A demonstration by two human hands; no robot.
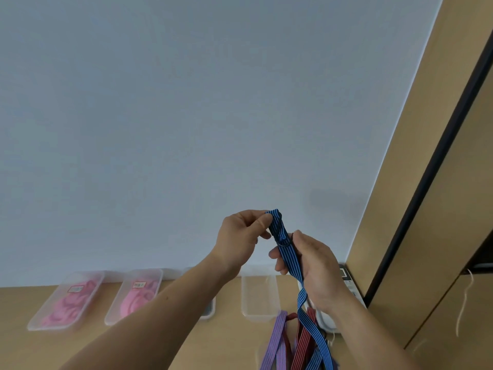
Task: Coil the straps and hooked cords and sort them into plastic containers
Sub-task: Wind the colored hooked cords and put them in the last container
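Note:
A blue striped strap (pixel 290 259) is held up in front of the wall, its top end folded over. My left hand (pixel 241 240) pinches that folded top end. Just below, my right hand (pixel 314 271) grips the strap, whose tail twists down to the wooden table. Purple straps (pixel 277 340) and red striped straps (pixel 304 340) lie on the table under my right hand. Two lidded plastic containers (pixel 69 300) (pixel 136 295) at the left hold pink coils. An empty clear container (pixel 258 295) stands against the wall.
My left forearm hides most of a third container (pixel 209 311). A white device (pixel 346 279) with a small screen sits behind my right hand in the corner. A tan cabinet (pixel 426 236) with a dark edge rises at the right. Thin pale threads hang beside it.

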